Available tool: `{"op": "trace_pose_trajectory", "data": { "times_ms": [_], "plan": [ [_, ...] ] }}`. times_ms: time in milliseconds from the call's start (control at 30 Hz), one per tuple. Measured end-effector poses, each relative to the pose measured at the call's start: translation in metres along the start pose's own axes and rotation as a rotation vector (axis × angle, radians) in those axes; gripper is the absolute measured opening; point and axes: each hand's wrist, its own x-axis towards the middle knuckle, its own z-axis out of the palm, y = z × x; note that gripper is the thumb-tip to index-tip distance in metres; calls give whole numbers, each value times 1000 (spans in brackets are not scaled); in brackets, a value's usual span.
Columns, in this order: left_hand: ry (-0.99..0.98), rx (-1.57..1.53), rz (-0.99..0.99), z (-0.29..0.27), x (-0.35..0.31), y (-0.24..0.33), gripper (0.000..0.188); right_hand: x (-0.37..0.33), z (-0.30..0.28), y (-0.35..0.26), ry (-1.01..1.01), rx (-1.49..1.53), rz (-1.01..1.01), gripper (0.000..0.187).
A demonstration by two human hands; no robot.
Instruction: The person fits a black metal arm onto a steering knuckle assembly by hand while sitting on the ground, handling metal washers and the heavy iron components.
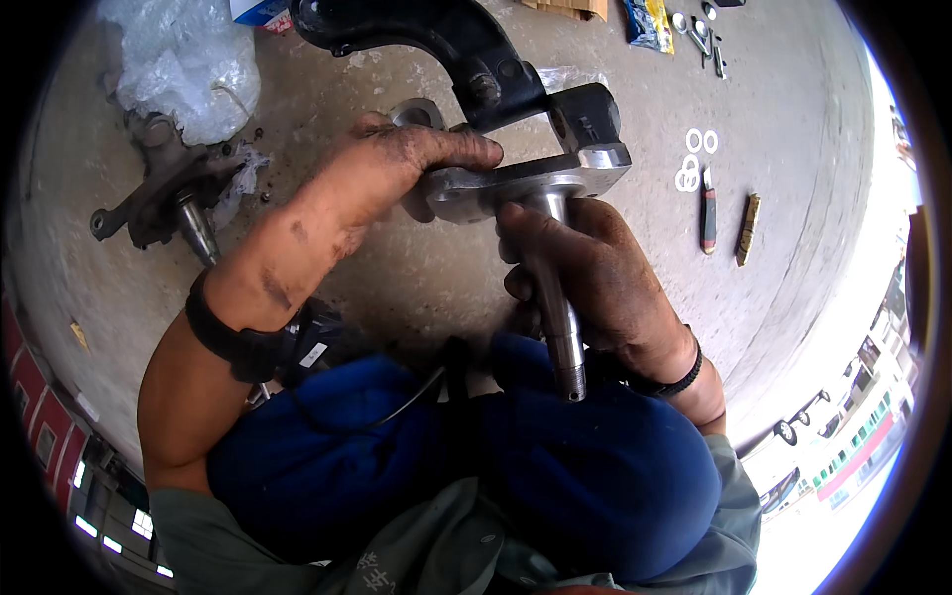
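Observation:
Between my hands is a bare-metal steering knuckle (595, 177), its flange level and its long spindle (564, 332) pointing down toward my knees. The fingers of my left hand (397, 164) curl round the flange's left end, thumb on top. My right hand (600, 263) wraps the upper spindle just under the flange. The knuckle's dark upper arm (585, 117) meets the end of a curved black axle beam (436, 40), which reaches in from the top. How the two join is partly hidden.
A dirty old knuckle (164, 193) lies at left below clear plastic wrap (183, 69). White rings (689, 164), a red-and-black-handled knife (708, 213) and a narrow brownish piece (748, 230) lie on the concrete at right. Small metal parts (702, 40) and a yellow-blue packet (650, 25) are farther off.

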Motion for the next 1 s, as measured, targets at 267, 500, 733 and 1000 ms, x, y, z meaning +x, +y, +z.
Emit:
{"op": "trace_pose_trajectory", "data": {
  "times_ms": [267,500,733,1000],
  "plan": [
    [282,59,161,13,10,-26,45,30,-15,20,-23,-252,-144,25],
    [69,50,-22,-4,10,-2,44,17,-9,1,-28,-226,-48,29],
    [189,32,162,10,12,-19,46,40,-26,24,-66,-289,-135,27],
    [99,64,-48,-5,19,-12,66,27,-14,0,-25,-268,-68,27]
  ]
}}
